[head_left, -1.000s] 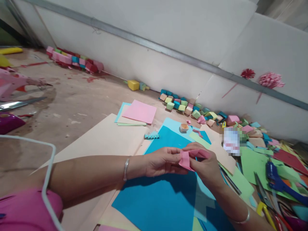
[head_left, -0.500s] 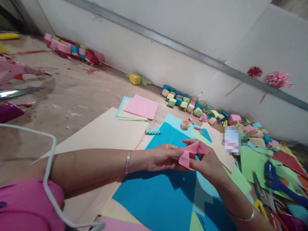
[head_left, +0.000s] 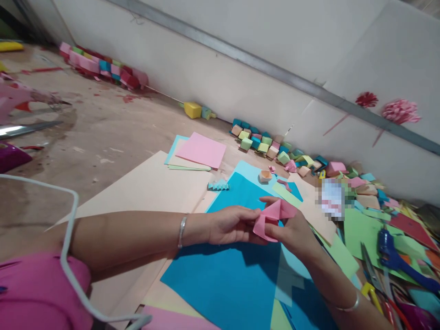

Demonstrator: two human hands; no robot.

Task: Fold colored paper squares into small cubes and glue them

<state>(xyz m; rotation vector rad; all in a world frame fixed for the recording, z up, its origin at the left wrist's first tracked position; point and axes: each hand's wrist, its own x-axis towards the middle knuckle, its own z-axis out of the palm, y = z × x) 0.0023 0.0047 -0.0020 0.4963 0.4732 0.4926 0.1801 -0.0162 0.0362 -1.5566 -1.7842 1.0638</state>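
A partly folded piece of pink paper (head_left: pixel 271 211) is held up between both hands, its flaps standing at angles. My left hand (head_left: pixel 233 224) pinches its left edge between thumb and fingers. From the right, my right hand (head_left: pixel 292 229) grips the same paper, with the thumb at its lower part and a finger behind the upper edge. Beneath the hands lies a large blue paper sheet (head_left: pixel 227 279), shaded by them. Some fingertips are hidden behind the folded paper.
Small folded paper boxes (head_left: pixel 256 144) line the wall. Pink square sheets (head_left: pixel 202 150) lie on a stack beyond my left hand. At right are scissors (head_left: pixel 371 270) and a blue glue gun (head_left: pixel 395 256). A white cable (head_left: pixel 70 229) crosses my left arm. A peach paper cup (head_left: pixel 265 176) stands ahead.
The pink paper has shifted slightly left, and my right thumb has moved further in over its lower part. Both hands keep hold of it.
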